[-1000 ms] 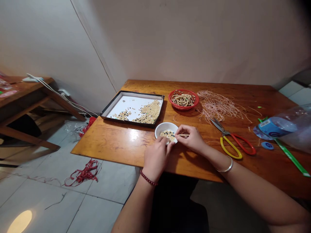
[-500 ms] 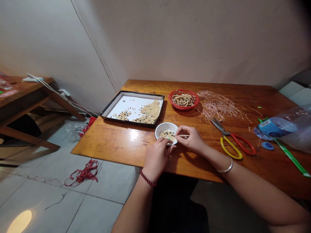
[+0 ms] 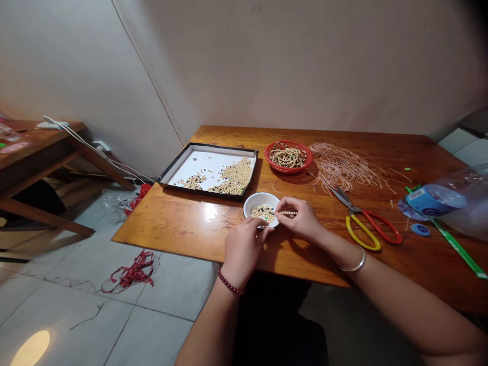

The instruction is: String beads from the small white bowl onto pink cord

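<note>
At the far left of the frame a wooden side table (image 3: 41, 140) stands by the wall, and below it, in the lower left, a tangle of red cords (image 3: 131, 272) lies on the tiled floor. On the desk (image 3: 175, 223), left of centre, sits a black-rimmed tray (image 3: 198, 165) with cream and dark beads heaped mostly toward its right side. Just in front of the tray's right corner is a small white bowl (image 3: 251, 201) holding more beads. The left hand (image 3: 244, 249), with a red bead bracelet at the wrist, rests at the desk's near edge. Its fingers (image 3: 263, 231) are curled together at the bowl's near rim, with the tips close, and whether they pinch a bead is too small to tell. The right hand (image 3: 303, 218) lies just right of the bowl, its fingers closed on a short beaded strand (image 3: 287, 212). The strand runs level, and its free end points left over the bowl's right rim, close to the left fingertips. Behind the right hand is a red basket (image 3: 270, 160) of strung beads. To its right is a loose spread of pink cords (image 3: 339, 165), then scissors (image 3: 362, 221) with one yellow and one red handle. At the right edge a plastic bottle (image 3: 438, 198) lies on its side, with a blue cap (image 3: 420, 229) and a green strip (image 3: 457, 249) beside it.
</note>
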`<action>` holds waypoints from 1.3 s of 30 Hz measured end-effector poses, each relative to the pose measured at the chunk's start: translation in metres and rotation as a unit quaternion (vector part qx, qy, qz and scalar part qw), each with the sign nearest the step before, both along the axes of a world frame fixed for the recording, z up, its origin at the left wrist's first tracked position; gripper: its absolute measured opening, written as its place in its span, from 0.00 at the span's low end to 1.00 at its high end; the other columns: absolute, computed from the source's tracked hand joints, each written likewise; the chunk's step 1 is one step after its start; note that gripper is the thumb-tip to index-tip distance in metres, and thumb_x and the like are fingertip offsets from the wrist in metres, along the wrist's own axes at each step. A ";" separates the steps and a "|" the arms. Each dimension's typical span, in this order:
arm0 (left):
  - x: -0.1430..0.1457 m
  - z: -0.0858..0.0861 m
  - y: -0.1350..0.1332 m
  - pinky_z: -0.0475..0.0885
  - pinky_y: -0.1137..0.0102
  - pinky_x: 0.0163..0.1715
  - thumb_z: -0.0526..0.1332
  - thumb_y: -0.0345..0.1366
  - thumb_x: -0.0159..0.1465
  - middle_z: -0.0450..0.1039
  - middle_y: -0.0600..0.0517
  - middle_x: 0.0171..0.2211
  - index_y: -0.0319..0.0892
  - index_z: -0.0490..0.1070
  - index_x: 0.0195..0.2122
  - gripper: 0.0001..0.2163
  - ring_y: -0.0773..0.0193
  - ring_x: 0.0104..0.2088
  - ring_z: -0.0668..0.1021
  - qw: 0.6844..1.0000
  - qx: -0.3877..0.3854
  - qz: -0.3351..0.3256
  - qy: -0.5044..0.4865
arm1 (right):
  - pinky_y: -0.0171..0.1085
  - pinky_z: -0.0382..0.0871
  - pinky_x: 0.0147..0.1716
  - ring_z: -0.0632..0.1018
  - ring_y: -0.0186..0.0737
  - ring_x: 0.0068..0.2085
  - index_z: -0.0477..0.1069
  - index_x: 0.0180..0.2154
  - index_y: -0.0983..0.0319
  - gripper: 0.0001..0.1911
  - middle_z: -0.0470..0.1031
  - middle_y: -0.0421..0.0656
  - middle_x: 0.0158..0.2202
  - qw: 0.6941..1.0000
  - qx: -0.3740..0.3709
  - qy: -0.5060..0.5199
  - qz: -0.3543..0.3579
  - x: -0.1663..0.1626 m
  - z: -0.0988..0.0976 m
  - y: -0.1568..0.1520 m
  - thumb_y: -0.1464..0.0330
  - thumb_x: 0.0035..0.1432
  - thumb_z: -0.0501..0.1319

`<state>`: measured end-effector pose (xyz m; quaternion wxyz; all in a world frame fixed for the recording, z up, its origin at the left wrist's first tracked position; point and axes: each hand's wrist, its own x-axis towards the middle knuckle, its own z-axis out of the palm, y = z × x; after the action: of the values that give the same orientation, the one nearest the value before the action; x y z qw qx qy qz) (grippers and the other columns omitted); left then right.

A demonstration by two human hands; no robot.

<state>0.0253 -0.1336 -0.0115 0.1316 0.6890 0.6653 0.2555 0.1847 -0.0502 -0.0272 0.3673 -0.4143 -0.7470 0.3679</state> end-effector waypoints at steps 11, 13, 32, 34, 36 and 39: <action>0.000 0.000 0.001 0.67 0.72 0.31 0.58 0.42 0.63 0.76 0.52 0.36 0.47 0.75 0.36 0.08 0.65 0.33 0.77 0.999 -0.004 -0.019 -0.036 | 0.33 0.69 0.30 0.76 0.37 0.29 0.70 0.27 0.62 0.03 0.75 0.41 0.27 1.000 0.001 -0.007 0.005 0.000 0.000 0.000 0.69 0.50 0.60; 0.000 -0.001 0.001 0.68 0.72 0.32 0.58 0.40 0.63 0.76 0.52 0.36 0.46 0.75 0.36 0.08 0.65 0.33 0.77 0.997 -0.002 -0.025 -0.075 | 0.33 0.69 0.30 0.76 0.37 0.29 0.70 0.27 0.62 0.03 0.75 0.41 0.27 1.000 0.005 -0.009 0.005 0.000 -0.001 0.001 0.69 0.50 0.60; 0.003 -0.001 0.009 0.72 0.73 0.30 0.63 0.37 0.58 0.78 0.48 0.36 0.41 0.67 0.39 0.10 0.63 0.35 0.80 0.931 0.058 0.031 -0.359 | 0.30 0.66 0.25 0.73 0.34 0.26 0.70 0.27 0.62 0.03 0.74 0.40 0.26 0.997 -0.035 0.047 0.045 -0.001 0.010 -0.011 0.68 0.48 0.62; 0.003 -0.002 0.010 0.72 0.73 0.30 0.63 0.37 0.58 0.78 0.48 0.36 0.41 0.67 0.39 0.10 0.63 0.35 0.80 0.932 0.056 0.032 -0.357 | 0.31 0.66 0.25 0.73 0.34 0.26 0.70 0.27 0.61 0.03 0.74 0.40 0.26 0.997 -0.033 0.043 0.048 -0.001 0.009 -0.011 0.68 0.48 0.61; 0.003 -0.003 0.010 0.72 0.73 0.29 0.64 0.37 0.58 0.78 0.48 0.36 0.41 0.67 0.39 0.10 0.63 0.35 0.80 0.933 0.054 0.030 -0.354 | 0.31 0.67 0.25 0.73 0.34 0.26 0.70 0.27 0.62 0.04 0.74 0.40 0.26 0.998 -0.029 0.038 0.048 -0.001 0.010 -0.012 0.68 0.48 0.61; 0.002 -0.002 0.010 0.72 0.73 0.29 0.64 0.36 0.58 0.78 0.48 0.36 0.42 0.68 0.39 0.09 0.63 0.35 0.80 0.936 0.052 0.027 -0.346 | 0.31 0.67 0.25 0.73 0.34 0.26 0.70 0.27 0.62 0.04 0.74 0.40 0.26 0.998 -0.027 0.033 0.047 -0.001 0.011 -0.012 0.68 0.48 0.62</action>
<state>0.0276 -0.1241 -0.0139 0.3108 0.5453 0.5831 0.5158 0.1834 -0.0621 -0.0165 0.3631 -0.3764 -0.7427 0.4182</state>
